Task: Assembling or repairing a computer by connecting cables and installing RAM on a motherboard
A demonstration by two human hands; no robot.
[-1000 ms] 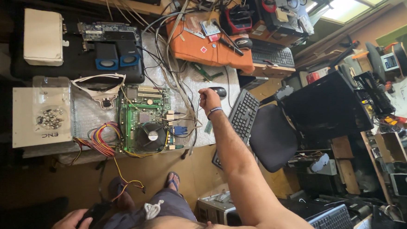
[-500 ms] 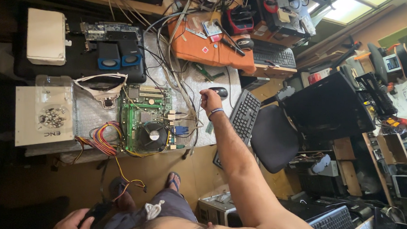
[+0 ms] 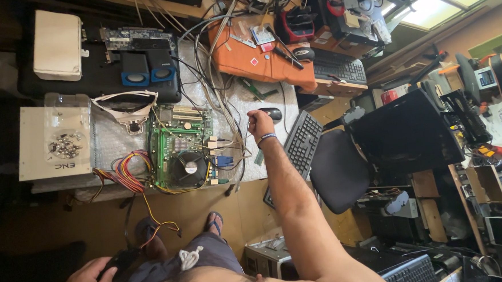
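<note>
My right hand reaches out over the table with its fingers curled into a fist and a band on the wrist. It sits just beside a black mouse and next to a bundle of pale cables. I cannot see anything inside the fist. A green motherboard with a round fan lies left of that hand, with coloured wires trailing off it. My left hand is low by my thigh, against something dark, and its grip is hidden.
A black keyboard lies right of my arm, with a black office chair beyond it. There is also an orange case, blue speakers, a white box, and a clear tray of screws. Computer cases crowd the right side.
My right fist has stayed beside the mouse. Only the view has drifted slightly.
</note>
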